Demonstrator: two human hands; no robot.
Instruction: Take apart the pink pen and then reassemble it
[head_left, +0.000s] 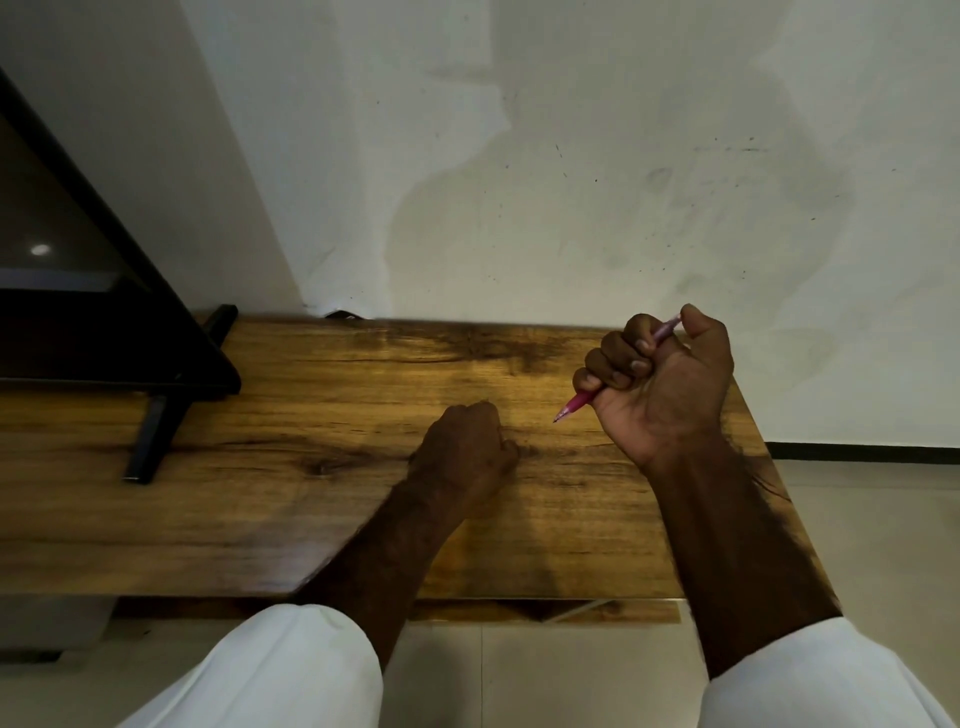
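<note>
White wall (571, 156) across the back, and pushed up against it the wooden table (311, 395), grain running side to side. Far left, a black screen (78, 312) leans on its stand, one leg (150, 441) jutting out over the wood. That's well apart from the action and blocks nothing.

Two forearms come in from white sleeves (291, 670). The left hand (462, 447) sits knuckles-up on the table, fingers curled under into a loose fist, and nothing shows in it. It looks parked, probably waiting to take the other end.

Now the right hand (660, 379), lifted just above the table's right end. All four fingers wrap tight around the pink pen (576, 402) and the thumb caps the top end, seemingly on the plunger. The tip points down and left toward the resting hand, clear of the wood. The pen looks whole from here, though the fist hides most of the barrel, so any seam is out of sight.

That full-fist grip is what stands in the way. To twist it apart, I'd say the left hand has to come up and take the tip end.
</note>
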